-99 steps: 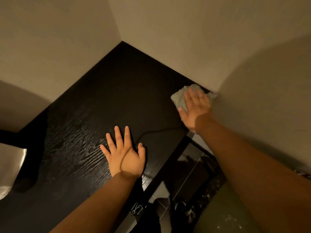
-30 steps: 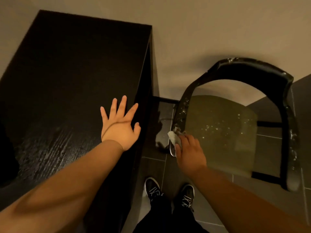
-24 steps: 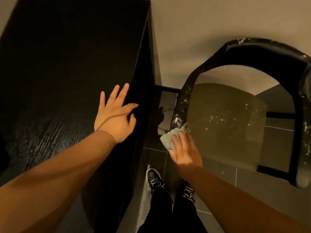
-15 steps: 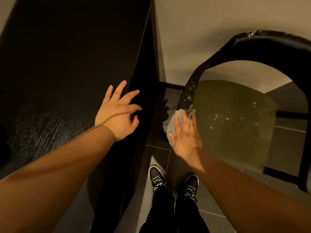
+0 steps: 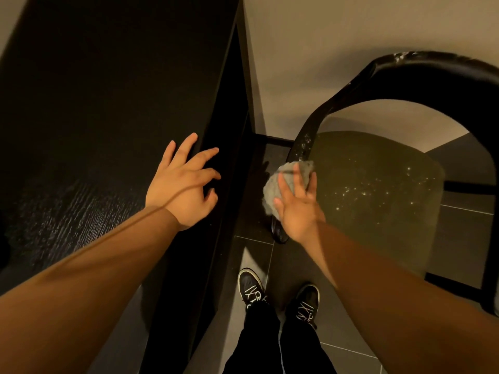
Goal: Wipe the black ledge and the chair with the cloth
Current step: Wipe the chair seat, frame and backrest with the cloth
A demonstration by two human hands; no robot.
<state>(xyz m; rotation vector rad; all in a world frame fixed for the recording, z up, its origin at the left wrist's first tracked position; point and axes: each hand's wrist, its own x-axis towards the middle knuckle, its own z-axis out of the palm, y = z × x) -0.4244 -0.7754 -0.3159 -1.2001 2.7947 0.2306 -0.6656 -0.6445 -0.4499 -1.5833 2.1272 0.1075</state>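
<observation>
Wiping at the chair's near-left rail, with the other hand braced on the ledge.

The black ledge (image 5: 102, 109) fills the left of the view. The left hand (image 5: 181, 188) rests on its top beside the right edge, fingers spread and slightly bent, holding nothing; it probably serves as a support while the person leans over. Right of the gap, the grey cloth (image 5: 270, 188) lies bunched against the left rail of the chair (image 5: 432, 66), where rail meets seat (image 5: 378, 190). The right hand (image 5: 297, 209) presses it flat, fingers extended over the top and not curled around it, which suits a sliding stroke. White specks show on the rail above and across the seat, so the chair work appears unfinished.
</observation>
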